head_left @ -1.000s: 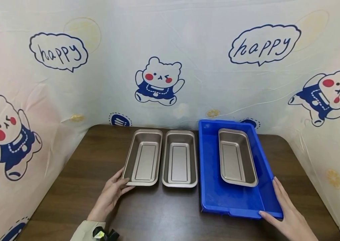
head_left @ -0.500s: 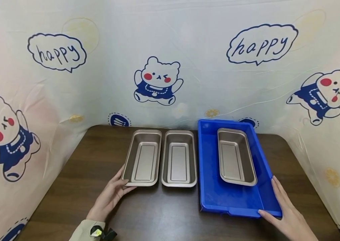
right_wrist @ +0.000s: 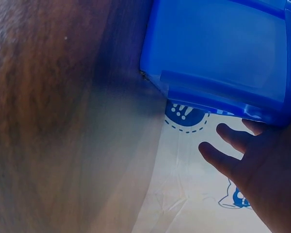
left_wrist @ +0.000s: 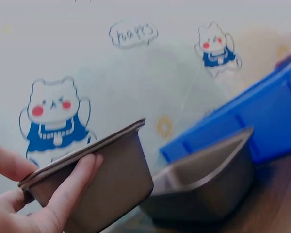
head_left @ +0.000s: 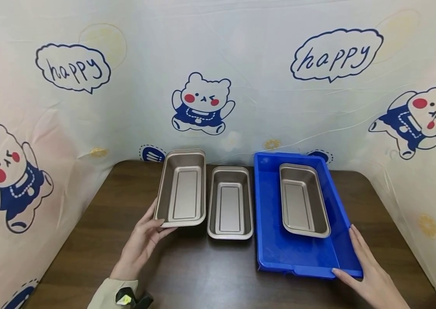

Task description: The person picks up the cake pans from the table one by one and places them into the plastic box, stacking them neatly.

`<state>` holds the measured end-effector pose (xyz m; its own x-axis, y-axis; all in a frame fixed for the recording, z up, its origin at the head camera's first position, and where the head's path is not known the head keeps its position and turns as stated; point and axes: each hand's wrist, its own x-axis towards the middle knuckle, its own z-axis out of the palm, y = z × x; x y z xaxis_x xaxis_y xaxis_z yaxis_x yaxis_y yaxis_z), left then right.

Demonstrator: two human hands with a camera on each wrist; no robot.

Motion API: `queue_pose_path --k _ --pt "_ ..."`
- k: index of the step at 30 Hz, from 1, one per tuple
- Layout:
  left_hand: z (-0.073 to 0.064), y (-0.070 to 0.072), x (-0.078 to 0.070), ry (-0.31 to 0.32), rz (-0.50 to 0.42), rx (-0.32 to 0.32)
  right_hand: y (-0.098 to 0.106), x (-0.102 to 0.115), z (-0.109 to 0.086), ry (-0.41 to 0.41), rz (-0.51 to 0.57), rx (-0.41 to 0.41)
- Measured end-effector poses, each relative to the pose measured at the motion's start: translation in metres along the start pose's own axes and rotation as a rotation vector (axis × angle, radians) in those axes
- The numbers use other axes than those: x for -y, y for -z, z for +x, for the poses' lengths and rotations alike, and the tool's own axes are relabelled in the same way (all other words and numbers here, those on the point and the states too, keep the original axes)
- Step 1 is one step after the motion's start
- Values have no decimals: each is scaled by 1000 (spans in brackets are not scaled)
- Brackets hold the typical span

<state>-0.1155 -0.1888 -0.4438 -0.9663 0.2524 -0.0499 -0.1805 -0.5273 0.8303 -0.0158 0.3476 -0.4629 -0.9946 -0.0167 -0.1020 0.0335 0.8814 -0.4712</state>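
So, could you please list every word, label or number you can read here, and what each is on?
"happy": left speech bubble on the cloth backdrop.
"happy": right speech bubble, same backdrop; blurrier in the left wrist view.
Any marking on the black wrist gadget is too small to read.
No readable text shows on the pans or blue tray.
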Motion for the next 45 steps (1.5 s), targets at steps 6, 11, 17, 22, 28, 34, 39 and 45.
queue_pose_path --k 6,11,17,22,28,34,39,45 --pt "0 -26 -7 -2 -51 -11 1 -1 -1 -21 -5 14" --pt "1 -50 -8 3 -54 -57 0 -1 -1 -9 -7 -1" --pt "7 -78 -2 -11 -82 -51 2 -1 -2 -23 -7 9" --pt "12 -97 5 -14 -124 -33 3 0 -3 -23 -12 4" --pt "17 -115 12 -6 -147 -3 0 0 -3 9 -10 -52" --pt "22 -130 18 18 -145 50 -2 1 -2 53 -10 -115" --pt "27 -144 25 46 -168 106 -3 1 -1 39 -15 -105" --pt "34 -160 35 79 -199 132 -1 1 -2 41 2 -100"
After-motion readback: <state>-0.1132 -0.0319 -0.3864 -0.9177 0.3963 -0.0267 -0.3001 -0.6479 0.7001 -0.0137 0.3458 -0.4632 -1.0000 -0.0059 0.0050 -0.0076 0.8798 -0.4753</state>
